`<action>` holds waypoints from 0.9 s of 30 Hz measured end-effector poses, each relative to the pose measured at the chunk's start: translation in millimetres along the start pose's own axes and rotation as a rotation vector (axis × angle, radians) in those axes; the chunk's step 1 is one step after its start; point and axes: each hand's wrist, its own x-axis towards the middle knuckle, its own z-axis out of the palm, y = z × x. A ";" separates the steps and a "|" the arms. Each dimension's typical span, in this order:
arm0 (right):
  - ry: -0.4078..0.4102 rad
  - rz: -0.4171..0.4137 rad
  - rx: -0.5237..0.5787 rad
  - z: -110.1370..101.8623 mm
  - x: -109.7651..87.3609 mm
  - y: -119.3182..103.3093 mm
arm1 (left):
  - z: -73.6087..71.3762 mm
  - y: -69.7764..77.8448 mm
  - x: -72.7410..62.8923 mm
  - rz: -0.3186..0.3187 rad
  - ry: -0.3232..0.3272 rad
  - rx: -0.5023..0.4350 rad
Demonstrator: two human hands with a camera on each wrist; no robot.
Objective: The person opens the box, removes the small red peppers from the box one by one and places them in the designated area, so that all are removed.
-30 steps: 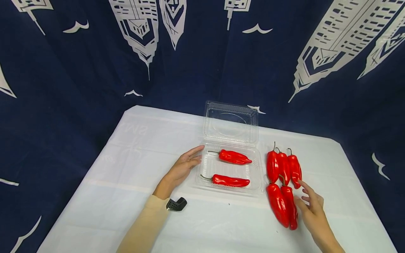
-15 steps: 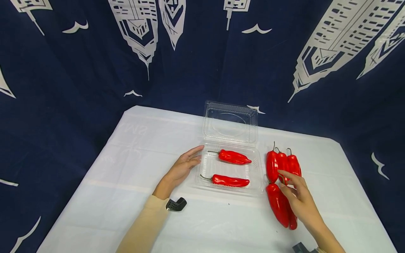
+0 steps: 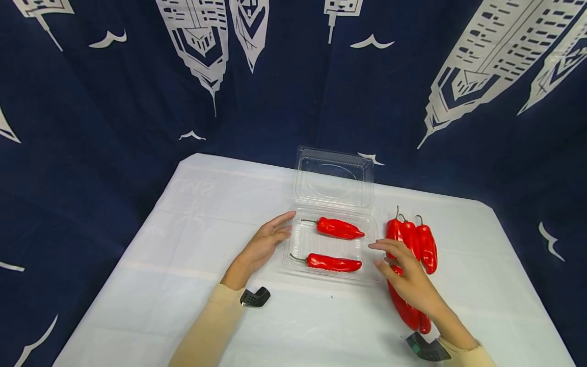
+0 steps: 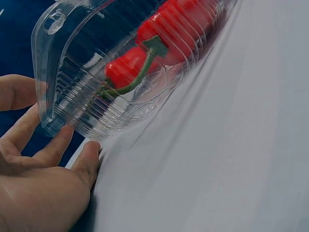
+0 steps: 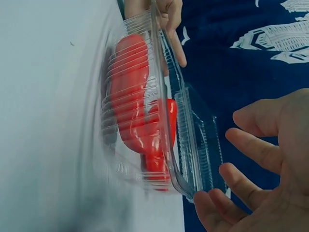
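Note:
A clear plastic clamshell container (image 3: 335, 246) lies on the table with its lid (image 3: 334, 181) folded back. Two red peppers rest inside, a back pepper (image 3: 340, 228) and a front pepper (image 3: 335, 262), stems to the left. My left hand (image 3: 262, 246) touches the container's left side with extended fingers; in the left wrist view fingertips meet the ribbed wall (image 4: 77, 104). My right hand (image 3: 408, 278) is spread at the container's right edge, holding nothing. In the right wrist view its fingers (image 5: 246, 186) are near the rim; contact is hard to judge.
Right of the container several more red peppers (image 3: 428, 250) lie in two groups, the nearer ones (image 3: 403, 306) partly hidden by my right hand. A white cloth (image 3: 183, 244) covers the table. Behind hangs a dark blue printed curtain (image 3: 275, 112).
My right hand has moved left from beside the loose peppers, across them, to the container's right edge. My left hand, the container and the peppers have stayed put.

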 end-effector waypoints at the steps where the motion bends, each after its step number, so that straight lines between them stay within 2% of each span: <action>1: -0.005 -0.015 0.001 2.1 2.7 -0.3 | 0.0 0.4 0.0 -0.002 0.004 0.002; 7: -0.035 -0.105 0.004 12.0 16.1 -6.0 | 1.2 1.3 0.4 -0.006 0.003 0.004; 14: -0.123 -0.211 0.012 26.6 31.3 -8.1 | 1.5 -0.1 -0.1 -0.008 0.005 -0.004; 27: -0.258 -0.229 -0.007 51.8 43.6 -8.9 | 2.1 0.3 -0.4 -0.014 0.023 -0.006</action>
